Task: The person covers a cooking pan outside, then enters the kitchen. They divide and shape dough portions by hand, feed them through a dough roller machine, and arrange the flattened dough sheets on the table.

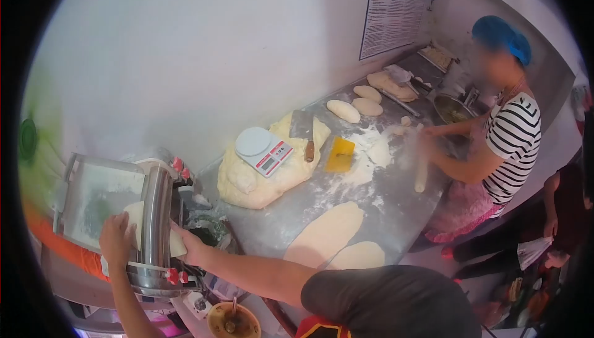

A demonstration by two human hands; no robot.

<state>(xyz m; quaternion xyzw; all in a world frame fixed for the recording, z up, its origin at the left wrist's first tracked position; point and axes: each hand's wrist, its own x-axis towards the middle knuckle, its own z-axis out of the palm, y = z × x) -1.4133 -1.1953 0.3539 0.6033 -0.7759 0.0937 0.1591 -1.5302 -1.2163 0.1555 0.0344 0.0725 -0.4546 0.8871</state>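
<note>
A steel dough roller machine (157, 220) stands at the left, and a pale sheet of dough (135, 219) passes through it. My left hand (116, 239) is at the tray side, its fingers closed on the edge of this dough. On the other side of the rollers, my right hand (190, 248) grips the dough end (177, 244) that sticks out there. Part of the sheet is hidden inside the machine, and the fingertips are partly covered. Flour dusts the machine's feed tray (102, 180).
On the steel table (260, 233) lie flat dough sheets (328, 233), a big dough mass (260, 195) under a kitchen scale (265, 151), a cleaver (302, 126) and a yellow scraper (340, 154). A co-worker (510, 134) works with a rolling pin (421, 174). Below stands a bowl (234, 320).
</note>
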